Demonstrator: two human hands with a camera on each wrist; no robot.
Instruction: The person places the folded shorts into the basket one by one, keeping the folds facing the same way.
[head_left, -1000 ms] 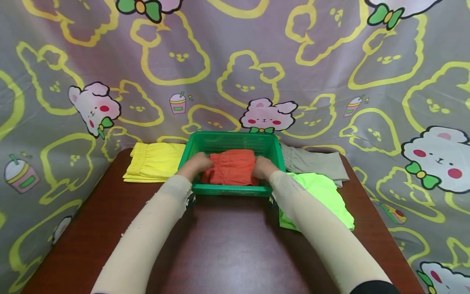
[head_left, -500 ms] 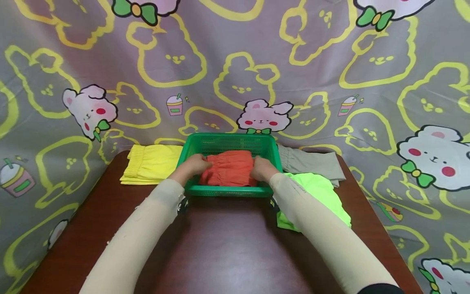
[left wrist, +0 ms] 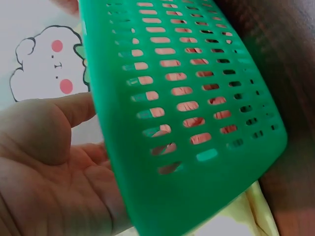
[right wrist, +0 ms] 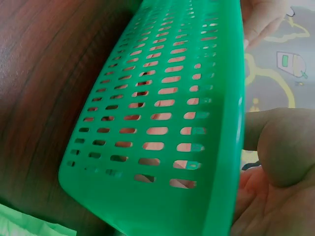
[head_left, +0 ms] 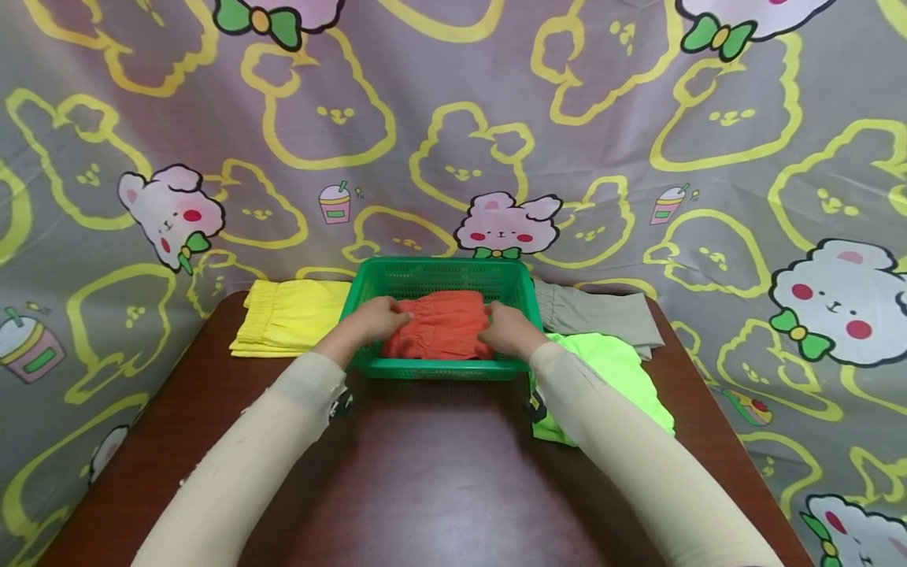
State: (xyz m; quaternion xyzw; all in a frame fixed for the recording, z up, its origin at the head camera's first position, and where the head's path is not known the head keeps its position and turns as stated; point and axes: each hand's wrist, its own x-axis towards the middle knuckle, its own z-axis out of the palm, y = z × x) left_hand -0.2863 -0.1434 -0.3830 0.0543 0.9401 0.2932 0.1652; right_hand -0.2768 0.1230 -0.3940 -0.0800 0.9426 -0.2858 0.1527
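Observation:
Folded red shorts (head_left: 442, 327) with a gathered elastic waistband lie in a green perforated plastic basket (head_left: 439, 368). At their left edge is my left hand (head_left: 379, 319), reaching over the basket's side with thumb and fingers spread apart. My right hand (head_left: 506, 327) is at the right edge of the shorts, its thumb and fingers parted. In the left wrist view, the palm (left wrist: 54, 182) and thumb show beside the basket wall (left wrist: 123, 98), which hides the fingertips. The right wrist view likewise has the palm (right wrist: 280, 191) outside the wall, fingertips hidden.
Folded yellow shorts (head_left: 294, 319) lie left of the basket on the dark brown table (head_left: 439, 472). To its right are a grey folded garment (head_left: 602, 311) and a bright green one (head_left: 616, 378), partly under the right forearm. A patterned curtain (head_left: 453, 142) hangs behind.
Both hands have loosened from the sides of the red shorts, their fingers spreading and the left hand shifting slightly outward. The red shorts stay in the basket.

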